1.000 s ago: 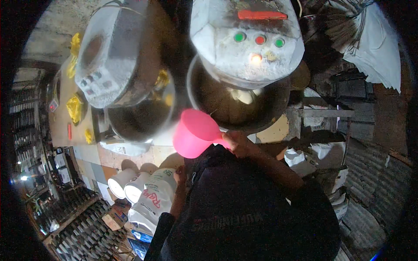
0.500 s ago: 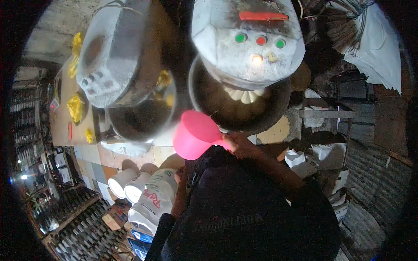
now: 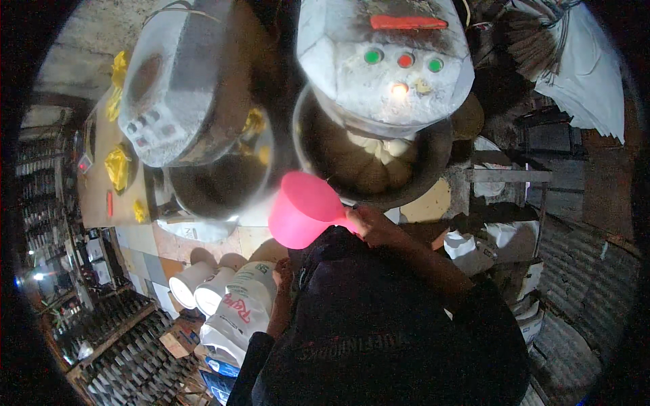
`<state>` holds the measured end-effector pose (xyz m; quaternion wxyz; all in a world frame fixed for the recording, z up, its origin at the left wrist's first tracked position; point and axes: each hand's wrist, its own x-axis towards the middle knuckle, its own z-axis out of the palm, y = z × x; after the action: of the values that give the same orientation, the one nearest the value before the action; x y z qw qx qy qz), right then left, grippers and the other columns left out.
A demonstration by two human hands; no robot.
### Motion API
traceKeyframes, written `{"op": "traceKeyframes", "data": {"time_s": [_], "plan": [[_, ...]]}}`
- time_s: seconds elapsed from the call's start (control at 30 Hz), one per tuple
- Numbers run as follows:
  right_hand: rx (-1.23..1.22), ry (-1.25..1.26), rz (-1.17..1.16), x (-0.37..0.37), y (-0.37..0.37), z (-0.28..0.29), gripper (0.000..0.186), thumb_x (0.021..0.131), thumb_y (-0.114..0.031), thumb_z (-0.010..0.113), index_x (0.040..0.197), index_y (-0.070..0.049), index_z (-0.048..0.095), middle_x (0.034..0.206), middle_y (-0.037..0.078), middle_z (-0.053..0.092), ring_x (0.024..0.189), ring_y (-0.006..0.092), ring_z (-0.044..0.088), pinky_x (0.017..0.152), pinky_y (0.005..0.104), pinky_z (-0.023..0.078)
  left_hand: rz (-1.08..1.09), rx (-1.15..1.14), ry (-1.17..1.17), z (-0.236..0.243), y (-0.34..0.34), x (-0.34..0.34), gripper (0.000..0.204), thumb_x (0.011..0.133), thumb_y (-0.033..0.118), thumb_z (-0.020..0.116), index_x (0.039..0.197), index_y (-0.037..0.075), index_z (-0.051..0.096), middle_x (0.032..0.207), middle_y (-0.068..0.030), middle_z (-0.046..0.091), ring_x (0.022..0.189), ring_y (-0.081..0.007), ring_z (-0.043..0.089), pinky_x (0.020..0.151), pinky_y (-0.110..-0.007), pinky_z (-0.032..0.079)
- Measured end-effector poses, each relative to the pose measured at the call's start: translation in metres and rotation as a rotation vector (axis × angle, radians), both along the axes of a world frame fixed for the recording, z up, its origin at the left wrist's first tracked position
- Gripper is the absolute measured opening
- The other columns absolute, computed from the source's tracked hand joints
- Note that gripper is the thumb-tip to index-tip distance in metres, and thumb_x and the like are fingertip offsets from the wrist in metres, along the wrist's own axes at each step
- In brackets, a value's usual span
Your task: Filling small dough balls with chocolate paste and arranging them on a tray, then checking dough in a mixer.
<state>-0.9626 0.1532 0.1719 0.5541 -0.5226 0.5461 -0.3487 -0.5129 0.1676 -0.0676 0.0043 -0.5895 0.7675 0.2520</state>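
Observation:
My right hand (image 3: 365, 225) is closed round the handle of a pink plastic dipper (image 3: 306, 211), holding it in front of my body just short of a mixer bowl. What the dipper contains is hidden. Pale dough (image 3: 379, 162) lies in the round metal bowl (image 3: 305, 152) of the right-hand mixer (image 3: 386, 84), partly under its white machine head, where a lamp glows among the buttons. My left hand (image 3: 283, 274) hangs low at my side, next to a white printed sack (image 3: 242, 304). Its fingers are too dark and small to make out.
A second mixer (image 3: 172, 88) with its own bowl (image 3: 220, 186) stands at the left. Two white buckets (image 3: 183, 291) sit by the sack. Yellow plastic bags (image 3: 117, 168) lie on a board at far left. A wooden rack (image 3: 509, 176) and corrugated sheeting (image 3: 582, 291) line the right.
The dough in the right-hand bowl has shifted, and a larger, ridged mass of it now shows toward the near side. Both my hands and the dipper have stayed nearly still.

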Motion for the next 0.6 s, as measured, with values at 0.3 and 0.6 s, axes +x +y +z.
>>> {"op": "traceKeyframes", "data": {"time_s": [0.3,0.6], "plan": [[0.018,-0.141,-0.176,0.003,-0.005,0.018,0.033,0.097,-0.026,0.039,0.097,-0.002,0.062,0.058,0.017,0.057,0.051,0.0276,0.056,0.048,0.0396,0.043,0.292,0.209,0.157,0.003,0.005,-0.004,0.030,0.083,0.034,0.060,0.097,0.009,0.067,0.085,-0.0106,0.069,0.077,-0.0207,0.065,0.066,-0.034,0.050],[-0.159,0.021,-0.039,0.008,0.002,-0.003,0.032,0.098,-0.026,0.038,0.096,0.000,0.058,0.061,0.018,0.057,0.055,0.0319,0.058,0.055,0.0468,0.045,0.080,0.111,0.051,-0.001,0.005,0.017,0.032,0.081,0.032,0.063,0.100,0.006,0.068,0.089,-0.0105,0.069,0.079,-0.0212,0.065,0.068,-0.035,0.050]]}}
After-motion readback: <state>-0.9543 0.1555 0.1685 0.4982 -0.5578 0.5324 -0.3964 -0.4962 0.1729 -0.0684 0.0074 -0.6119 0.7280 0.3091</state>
